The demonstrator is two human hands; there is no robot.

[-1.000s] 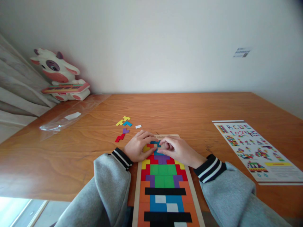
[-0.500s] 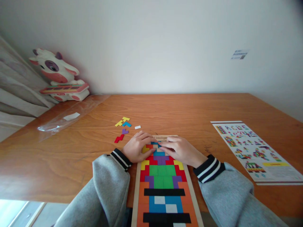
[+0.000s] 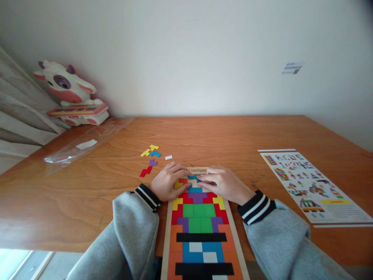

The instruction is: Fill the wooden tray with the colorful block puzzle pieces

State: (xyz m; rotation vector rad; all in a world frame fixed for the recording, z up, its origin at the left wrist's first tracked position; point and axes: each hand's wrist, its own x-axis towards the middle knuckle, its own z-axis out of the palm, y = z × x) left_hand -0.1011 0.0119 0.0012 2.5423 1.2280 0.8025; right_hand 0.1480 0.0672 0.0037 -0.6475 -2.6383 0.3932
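A long wooden puzzle board (image 3: 198,171) lies lengthwise before me, filled for the most part with flat coloured pieces. My left hand (image 3: 169,181) rests over its upper left edge, thumb and fingers apart, the tips on the pieces. From the right, my right hand (image 3: 223,181) reaches over the top rows, its fingers bent and close together. Their tips touch the board beside a blue puzzle piece (image 3: 194,177); whatever lies under them is hidden. Just below the thumbs sits another blue piece (image 3: 194,190), with bare wood showing between the two.
Several loose pieces, among them a red one (image 3: 145,171), a purple one (image 3: 153,162) and a white one (image 3: 168,157), lie left of the board. A printed pattern sheet (image 3: 309,182) is at right. A clear plastic bag (image 3: 87,146) and a cow toy keyboard (image 3: 78,109) stand at back left.
My right hand's fingertips have shifted slightly right, away from the left hand, uncovering more of the board's top. My left hand stays in place. The whole view has moved a little.
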